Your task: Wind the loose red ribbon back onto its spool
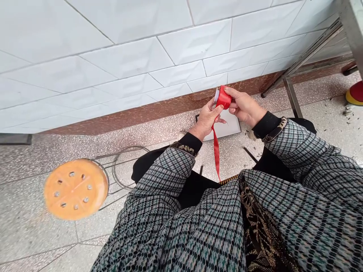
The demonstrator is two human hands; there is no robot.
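Observation:
A roll of red ribbon [223, 99] is held up in front of me, over my lap. My right hand [243, 107] is closed round the roll from the right. My left hand [208, 118] pinches the loose ribbon just below the roll. The free end of the ribbon [217, 153] hangs straight down towards my knees. Both sleeves are grey checked cloth with dark cuffs.
An orange round stool [76, 188] on a wire frame stands on the speckled floor to my left. A white flat board [225, 126] lies on the floor below my hands. A white tiled wall [141, 56] rises ahead. Metal table legs [292, 96] stand at right, with scattered debris [347, 111] nearby.

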